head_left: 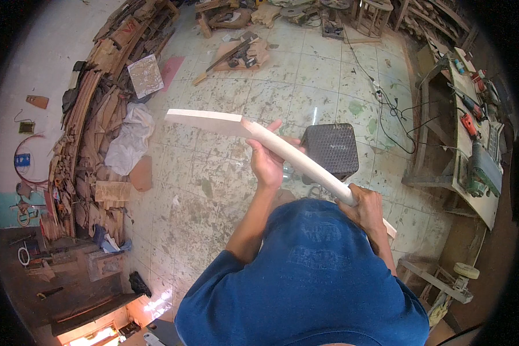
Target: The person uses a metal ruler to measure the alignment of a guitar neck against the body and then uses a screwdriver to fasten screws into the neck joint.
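Note:
A long piece of pale, bare wood (297, 155) is held slantwise in front of me, with a broad, flat-sided end at the left and a smooth rounded shaft toward the right. My left hand (268, 164) supports it from below near the step between those two parts, thumb against the near side and fingers reaching out past the far side. Around the shaft's lower right part, my right hand (365, 209) is closed. A narrow tip of the wood sticks out beyond that hand.
A black textured box (330, 151) stands on the tiled floor beyond the wood. Stacked timber scraps (83, 144) line the left wall beside a crumpled white sheet (130, 138). On the right, a workbench (464, 167) bears power tools, with a black cable (395, 109) trailing across the floor.

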Tool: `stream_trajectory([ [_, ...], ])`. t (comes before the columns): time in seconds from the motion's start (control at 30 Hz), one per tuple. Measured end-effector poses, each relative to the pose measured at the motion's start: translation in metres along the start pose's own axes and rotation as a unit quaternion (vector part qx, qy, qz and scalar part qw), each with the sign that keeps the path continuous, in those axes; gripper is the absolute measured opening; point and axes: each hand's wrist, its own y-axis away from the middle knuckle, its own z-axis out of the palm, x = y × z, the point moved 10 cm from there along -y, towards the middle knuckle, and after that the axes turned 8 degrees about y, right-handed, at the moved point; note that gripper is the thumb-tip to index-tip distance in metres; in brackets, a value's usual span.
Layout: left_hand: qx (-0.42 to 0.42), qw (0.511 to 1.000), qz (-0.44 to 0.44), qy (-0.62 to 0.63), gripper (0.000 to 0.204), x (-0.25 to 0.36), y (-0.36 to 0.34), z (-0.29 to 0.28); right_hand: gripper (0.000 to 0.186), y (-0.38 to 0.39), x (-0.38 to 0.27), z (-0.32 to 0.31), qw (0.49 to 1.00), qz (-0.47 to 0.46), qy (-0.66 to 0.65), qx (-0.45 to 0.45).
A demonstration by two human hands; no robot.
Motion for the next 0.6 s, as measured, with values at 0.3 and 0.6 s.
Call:
stream_trajectory([
  [0.3, -0.053, 0.997, 0.004, 0.060, 0.109, 0.000, -0.004, 0.005, 0.024, 0.001, -0.005, -0.006, 0.996, -0.047, 0.038, 0.072],
  [0.6, -0.111, 0.975, -0.085, 0.173, 0.097, -0.037, 0.016, 0.043, 0.026, -0.010, -0.008, -0.016, 0.990, -0.055, 0.074, 0.104],
])
